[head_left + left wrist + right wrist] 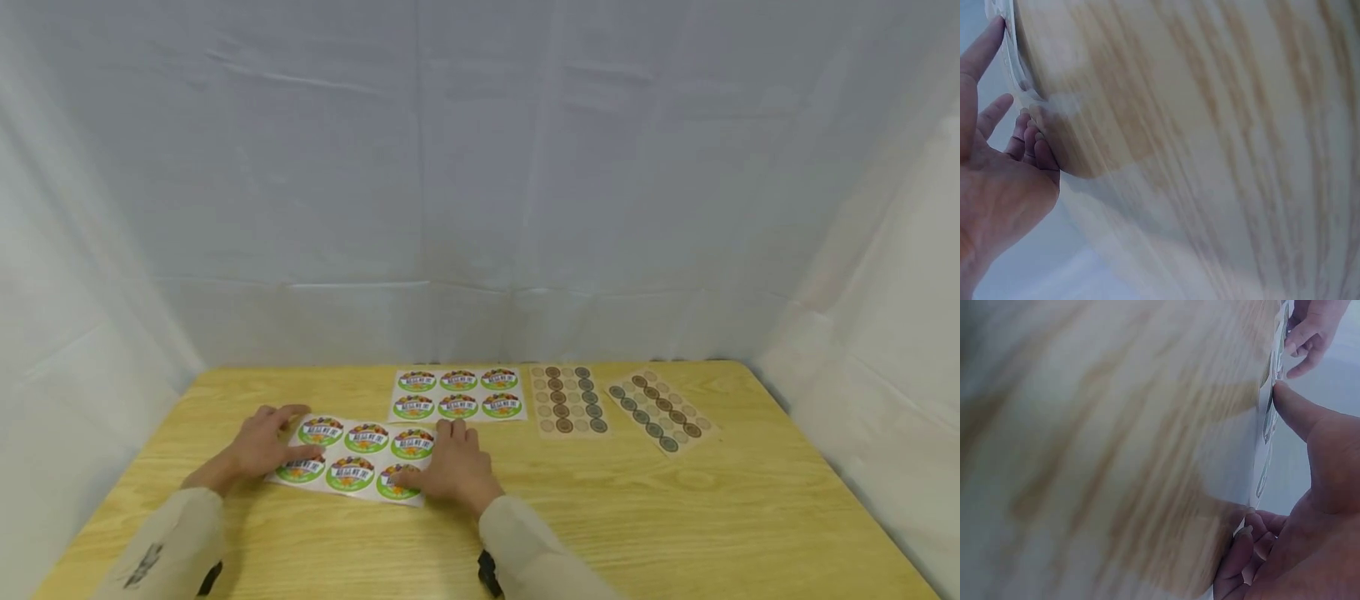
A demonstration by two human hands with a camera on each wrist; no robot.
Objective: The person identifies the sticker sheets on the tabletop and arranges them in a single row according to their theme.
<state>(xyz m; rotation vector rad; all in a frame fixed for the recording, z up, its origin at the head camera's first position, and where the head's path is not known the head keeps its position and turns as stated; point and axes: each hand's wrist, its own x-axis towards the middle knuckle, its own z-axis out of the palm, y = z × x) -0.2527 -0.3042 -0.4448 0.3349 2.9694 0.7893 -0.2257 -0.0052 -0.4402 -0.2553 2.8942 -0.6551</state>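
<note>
A white sheet of round fruit stickers point(349, 472), with green rims and dark lettering, lies slightly askew on the table's left half. At its left end, my left hand point(258, 446) rests with the thumb on a lower sticker and the other fingers by the upper corner. My right hand point(459, 467) lies over the right end, thumb pressed on the lower right sticker and fingertips at the upper right edge. The right wrist view catches the sheet point(1264, 444) almost edge-on, the right thumb straight against its face. In the left wrist view, the left hand's fingers point(991, 115) are spread apart.
Behind the right hand lies a second fruit sticker sheet point(458, 394). Further right are two beige sheets of small brown and grey dots, one straight point(570, 402) and one slanted point(660, 412). White sheeting point(480, 208) hangs around the wooden table point(637, 525).
</note>
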